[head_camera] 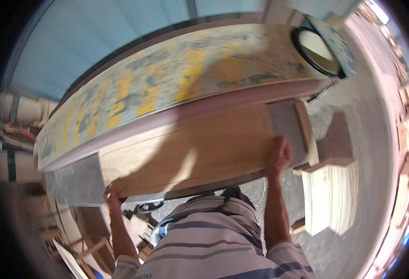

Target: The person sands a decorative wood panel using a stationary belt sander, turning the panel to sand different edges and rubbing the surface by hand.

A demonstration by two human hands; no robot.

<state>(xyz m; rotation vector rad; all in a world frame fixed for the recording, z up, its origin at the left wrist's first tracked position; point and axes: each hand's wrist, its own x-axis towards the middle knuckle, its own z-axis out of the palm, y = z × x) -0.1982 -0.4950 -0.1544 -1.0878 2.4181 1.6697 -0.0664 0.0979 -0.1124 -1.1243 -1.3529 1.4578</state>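
A flat rectangular wooden panel (204, 146) with a thin line running near its edges lies on a grey metal worktable (75, 179). Its far long edge is against or very close to the pinkish belt (221, 99) on the side of what looks like an edge belt sander. My left hand (112, 195) grips the near left corner of the panel. At the right end, my right hand (280, 155) is closed around the panel's edge, the fingers partly hidden. A shadow covers most of the panel.
Worn yellow stripes mark the machine's top cover (155, 76); a round drum end (316, 50) sits at its right. A wooden strip (307, 132) borders the table's right end. Stacked pale boards (330, 195) stand at right. Wooden frames (92, 251) lie lower left.
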